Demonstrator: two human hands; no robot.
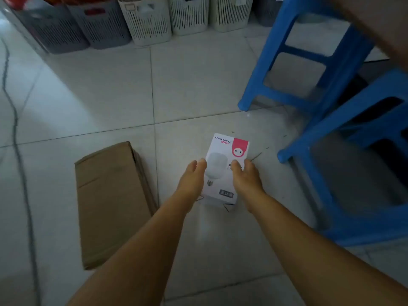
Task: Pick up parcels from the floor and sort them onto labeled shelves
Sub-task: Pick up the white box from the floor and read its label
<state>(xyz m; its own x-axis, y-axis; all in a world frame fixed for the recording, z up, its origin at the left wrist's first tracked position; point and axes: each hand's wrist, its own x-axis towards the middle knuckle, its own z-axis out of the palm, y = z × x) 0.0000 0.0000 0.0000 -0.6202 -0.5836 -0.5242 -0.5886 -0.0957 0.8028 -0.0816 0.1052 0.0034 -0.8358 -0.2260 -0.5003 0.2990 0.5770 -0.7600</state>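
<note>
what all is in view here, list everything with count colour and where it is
light bulb box: 1, white with a red patch, on the floor tiles at centre, between the two hands
cardboard parcel: 1, brown, flat on the floor left of the bulb box
stools: 2, blue plastic, at right, one behind the other
slatted baskets: about 6 partly in view, grey at left and cream at right, in a row along the top edge
floor: pale tiles with dark grout lines
brown surface: 1, top right corner, too blurred to identify
left hand: 1, open, at the box's left edge
right hand: 1, open, fingers over the box's right side
</note>
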